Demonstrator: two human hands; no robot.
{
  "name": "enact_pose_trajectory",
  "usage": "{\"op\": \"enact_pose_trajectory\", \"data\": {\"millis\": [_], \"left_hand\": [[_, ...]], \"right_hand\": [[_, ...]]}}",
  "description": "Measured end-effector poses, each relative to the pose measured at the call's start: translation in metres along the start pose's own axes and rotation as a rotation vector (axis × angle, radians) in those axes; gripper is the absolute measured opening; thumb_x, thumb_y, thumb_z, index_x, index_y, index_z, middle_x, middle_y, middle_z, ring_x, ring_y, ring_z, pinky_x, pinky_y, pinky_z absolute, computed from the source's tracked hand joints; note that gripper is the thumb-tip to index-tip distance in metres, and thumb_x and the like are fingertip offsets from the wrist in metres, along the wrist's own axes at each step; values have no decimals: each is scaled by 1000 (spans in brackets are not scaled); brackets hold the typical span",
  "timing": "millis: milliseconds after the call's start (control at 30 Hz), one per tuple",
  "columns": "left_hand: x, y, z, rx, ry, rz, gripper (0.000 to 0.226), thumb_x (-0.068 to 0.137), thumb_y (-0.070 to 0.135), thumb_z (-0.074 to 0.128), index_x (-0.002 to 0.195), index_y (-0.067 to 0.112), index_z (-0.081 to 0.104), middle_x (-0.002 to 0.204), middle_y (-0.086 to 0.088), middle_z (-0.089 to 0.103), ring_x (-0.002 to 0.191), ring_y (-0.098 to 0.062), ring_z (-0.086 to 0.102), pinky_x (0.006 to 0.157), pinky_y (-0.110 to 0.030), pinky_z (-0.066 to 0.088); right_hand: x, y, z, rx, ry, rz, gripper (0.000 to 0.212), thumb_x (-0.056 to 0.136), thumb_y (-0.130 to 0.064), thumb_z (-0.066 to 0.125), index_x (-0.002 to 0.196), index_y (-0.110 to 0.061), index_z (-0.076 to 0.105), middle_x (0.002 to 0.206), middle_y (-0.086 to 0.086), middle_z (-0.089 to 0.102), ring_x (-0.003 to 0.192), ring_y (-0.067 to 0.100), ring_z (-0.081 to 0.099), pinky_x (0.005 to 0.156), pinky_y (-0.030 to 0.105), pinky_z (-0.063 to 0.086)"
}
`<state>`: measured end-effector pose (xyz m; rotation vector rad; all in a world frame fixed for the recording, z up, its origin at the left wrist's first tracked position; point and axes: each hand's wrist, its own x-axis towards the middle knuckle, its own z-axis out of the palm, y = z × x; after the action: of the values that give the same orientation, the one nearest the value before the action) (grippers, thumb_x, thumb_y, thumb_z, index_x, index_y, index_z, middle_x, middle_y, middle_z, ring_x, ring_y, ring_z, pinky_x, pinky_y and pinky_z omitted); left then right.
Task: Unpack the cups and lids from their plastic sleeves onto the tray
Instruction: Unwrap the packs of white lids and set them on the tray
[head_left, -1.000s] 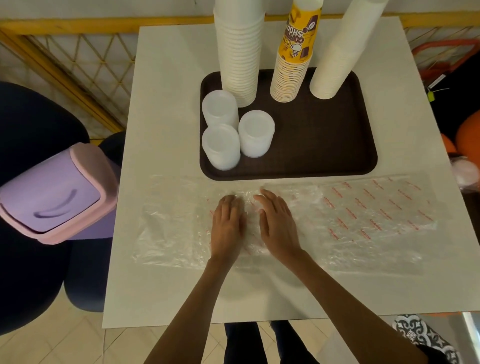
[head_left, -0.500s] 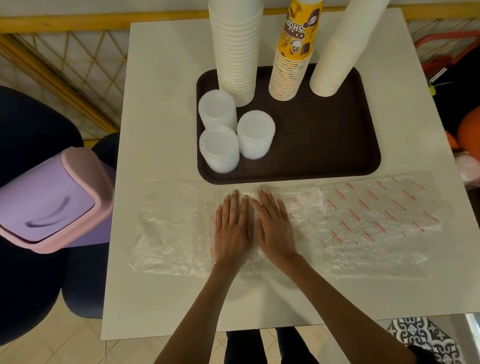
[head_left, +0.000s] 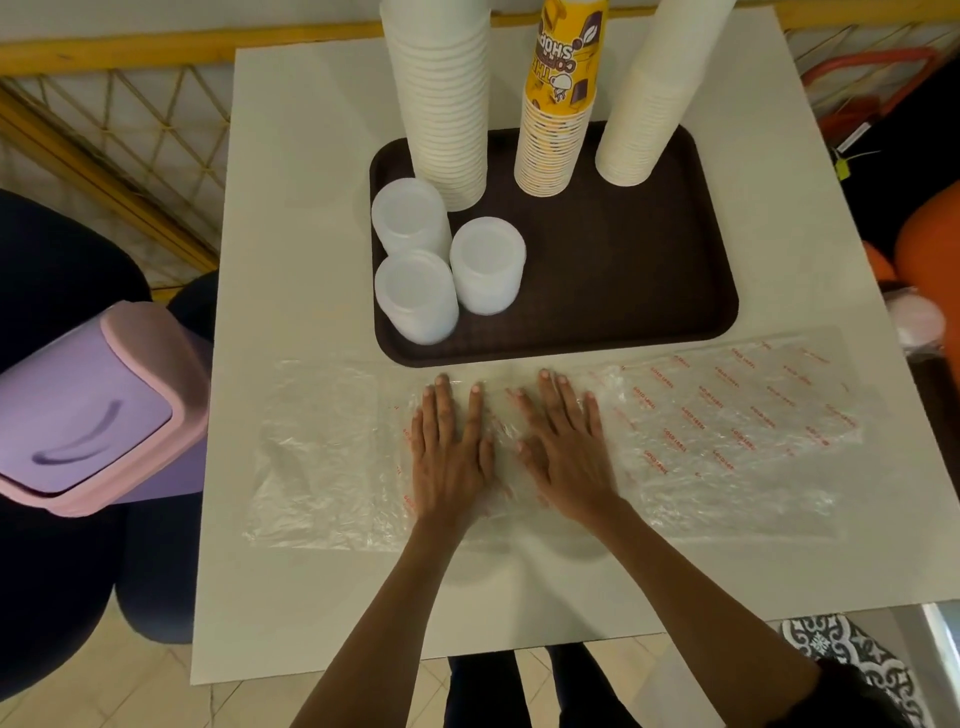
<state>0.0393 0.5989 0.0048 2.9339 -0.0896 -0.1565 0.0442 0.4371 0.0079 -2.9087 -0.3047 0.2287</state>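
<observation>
Cups and lids are stacked on the tray, our left hand and right hand lie flat on the empty plastic sleeves on the worktop, gripping nothing, and we reckon shoving that slick film forward could bump those tall stacks over.

A white square counter stands over pale floor tiles. Just off its left edge is a lilac swing-lid bin with a pink rim, and dark blue seats sit around it. A yellow cane lattice rail runs behind. Something orange shows at the right.
</observation>
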Motion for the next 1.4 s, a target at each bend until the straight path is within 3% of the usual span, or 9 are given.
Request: {"op": "enact_pose_trajectory", "data": {"millis": [133, 400, 500, 567, 667, 767, 833, 967, 1400], "left_hand": [[0, 0, -3, 17, -42, -1, 59, 100, 47, 9, 151, 18, 20, 155, -21, 21, 142, -37, 25, 115, -48, 13], [0, 4, -10, 39, -127, -15, 65, 97, 55, 9, 152, 19, 14, 157, -20, 15, 144, -38, 17, 114, -47, 6], [3, 11, -19, -38, -173, -58, 63, 98, 52, 20, 153, 22, 9, 160, -14, -1, 147, -33, 0, 115, -46, -3], [4, 21, -30, -114, -142, -121, 59, 98, 46, 30, 151, 22, 18, 160, -10, 1, 147, -29, -3, 116, -47, -4], [-5, 41, -48, -201, -20, -149, 52, 96, 35, 35, 144, 15, 36, 157, -12, 20, 146, -31, 11, 117, -47, 2], [-9, 64, -62, -378, 124, -106, 38, 94, 16, 51, 130, 8, 53, 141, -17, 45, 132, -34, 41, 108, -46, 34], [-10, 85, -75, -471, 144, -75, 34, 95, 14, 50, 128, 7, 55, 133, -14, 54, 122, -30, 50, 99, -38, 43], [-5, 127, -102, -437, 177, 12, 35, 97, 18, 48, 130, 9, 54, 129, -12, 58, 117, -28, 53, 96, -37, 45], [42, 200, -134, -278, -179, 283, 48, 98, 21, 49, 143, 19, 34, 140, -8, 47, 121, -24, 52, 99, -37, 46]], "right_hand": [[-6, 23, -7, -29, 14, 67, 65, 97, -56, 10, 151, -21, 21, 158, 14, 11, 145, 34, 6, 117, 50, 3], [-9, 47, -14, -31, -9, 208, 67, 95, -61, 14, 150, -23, 21, 158, 18, 12, 144, 38, 7, 115, 56, 7], [-9, 44, -21, 23, -53, 202, 70, 95, -62, 5, 150, -23, 22, 157, 19, 14, 144, 39, 11, 114, 58, 12], [-7, 42, -33, 116, -55, 203, 78, 89, -67, -6, 150, -26, 22, 159, 15, 8, 146, 35, 6, 116, 55, 7], [-12, 35, -57, 226, 44, 196, 90, 83, -69, -13, 146, -25, 35, 158, 10, 13, 147, 29, 8, 116, 46, 0], [-15, 34, -78, 291, 120, 202, 84, 86, -66, 1, 136, -19, 50, 153, 10, 31, 144, 29, 19, 117, 44, 7], [-18, 38, -91, 276, 95, 194, 82, 85, -61, 2, 137, -20, 49, 153, 6, 32, 146, 25, 16, 118, 43, 5], [-18, 55, -119, 183, 48, 208, 50, 101, -44, 25, 142, -21, 40, 156, 5, 25, 147, 22, 9, 117, 44, 2], [-29, 114, -181, 197, 119, 410, 42, 100, -42, 33, 133, -22, 50, 141, 0, 48, 137, 18, 32, 117, 45, 5]]}}
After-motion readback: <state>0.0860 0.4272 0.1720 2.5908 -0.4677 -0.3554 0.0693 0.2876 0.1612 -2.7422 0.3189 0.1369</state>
